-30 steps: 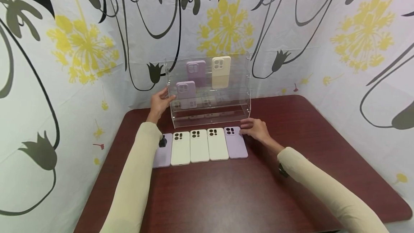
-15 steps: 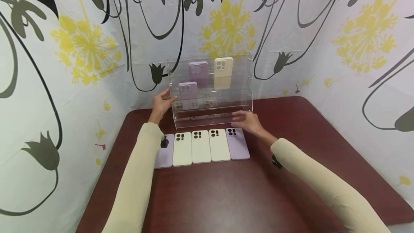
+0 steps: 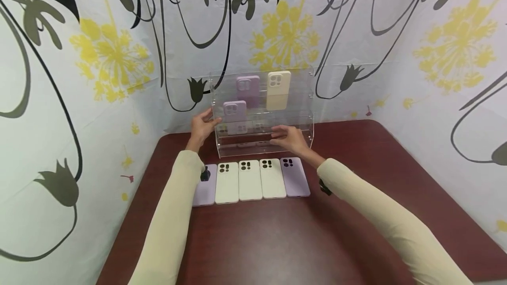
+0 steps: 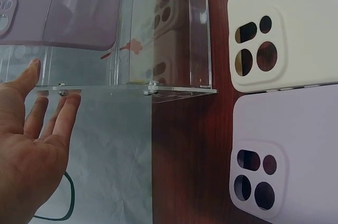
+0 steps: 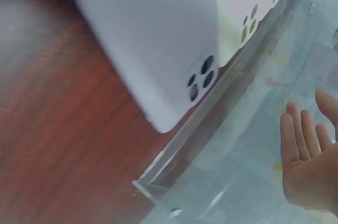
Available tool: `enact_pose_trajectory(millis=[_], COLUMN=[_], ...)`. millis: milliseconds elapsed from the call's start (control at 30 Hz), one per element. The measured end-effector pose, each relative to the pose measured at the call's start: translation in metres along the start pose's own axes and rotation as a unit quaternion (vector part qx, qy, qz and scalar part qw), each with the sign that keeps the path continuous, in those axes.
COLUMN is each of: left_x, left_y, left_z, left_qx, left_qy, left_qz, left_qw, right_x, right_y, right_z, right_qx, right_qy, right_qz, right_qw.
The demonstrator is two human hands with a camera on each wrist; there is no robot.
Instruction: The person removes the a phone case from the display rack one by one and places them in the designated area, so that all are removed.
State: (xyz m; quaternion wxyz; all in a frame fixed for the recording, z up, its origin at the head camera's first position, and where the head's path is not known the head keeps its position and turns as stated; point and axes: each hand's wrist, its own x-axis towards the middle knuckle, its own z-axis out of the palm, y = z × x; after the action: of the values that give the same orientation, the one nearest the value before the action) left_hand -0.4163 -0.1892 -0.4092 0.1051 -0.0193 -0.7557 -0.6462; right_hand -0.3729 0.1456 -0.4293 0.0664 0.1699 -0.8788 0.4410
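A clear acrylic display stand [image 3: 301, 100] stands at the back of the table. My left hand [image 3: 201, 129] holds its left side panel, thumb at the front and fingertips on the outer side, as the left wrist view shows [image 4: 37, 155]. Before its lower tier hovers my right hand [image 3: 291, 139], fingers extended and nothing in them. On the stand are a cream phone case [image 3: 278, 91], a purple phone case [image 3: 248, 91] and a lower purple phone case [image 3: 235, 111]. Several cases lie in a row in front, including a white one [image 3: 250, 184] and a purple one at the right end [image 3: 296, 181].
The dark red-brown table [image 3: 261, 241] carries everything. A patterned fabric backdrop [image 3: 178, 21] rises close behind the stand and along both sides. The purple case at the row's left end [image 3: 207, 190] is partly hidden by my left sleeve [image 3: 174, 206].
My right hand has moved left and away from the right-end purple case, to the front of the stand. The left hand stays at the stand's side; the view has shifted slightly.
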Motion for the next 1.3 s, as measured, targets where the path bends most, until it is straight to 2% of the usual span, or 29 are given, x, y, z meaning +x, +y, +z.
enact_pose_trajectory(millis=[133,367,633,800,967,1300], left_x=[0.002,0.003,0.003,0.003,0.004,0.003], left_y=[-0.002,-0.001,0.001,-0.001,-0.003,-0.001], left_z=[0.0,0.0,0.001,0.001,0.002,0.001], left_qx=[-0.007,-0.005,0.003,-0.015,-0.023,-0.01], left_qy=[0.0,0.001,0.004,0.006,0.003,0.006], left_qz=[0.0,-0.002,0.001,-0.008,-0.011,-0.007], left_qw=[1.0,1.0,1.0,0.9998,0.9997,0.9999], right_x=[0.011,0.033,0.057,0.067,0.075,0.086], right_y=[-0.013,-0.037,-0.052,-0.06,-0.067,-0.077], right_z=[0.008,0.019,0.026,0.032,0.037,0.047], right_qx=[0.017,0.01,0.038,0.055,0.025,0.055], right_qy=[0.002,0.011,0.032,0.037,0.064,0.075], right_qz=[-0.013,-0.03,-0.05,-0.047,-0.054,-0.084], right_qw=[0.9998,0.9994,0.9975,0.9966,0.9962,0.9921])
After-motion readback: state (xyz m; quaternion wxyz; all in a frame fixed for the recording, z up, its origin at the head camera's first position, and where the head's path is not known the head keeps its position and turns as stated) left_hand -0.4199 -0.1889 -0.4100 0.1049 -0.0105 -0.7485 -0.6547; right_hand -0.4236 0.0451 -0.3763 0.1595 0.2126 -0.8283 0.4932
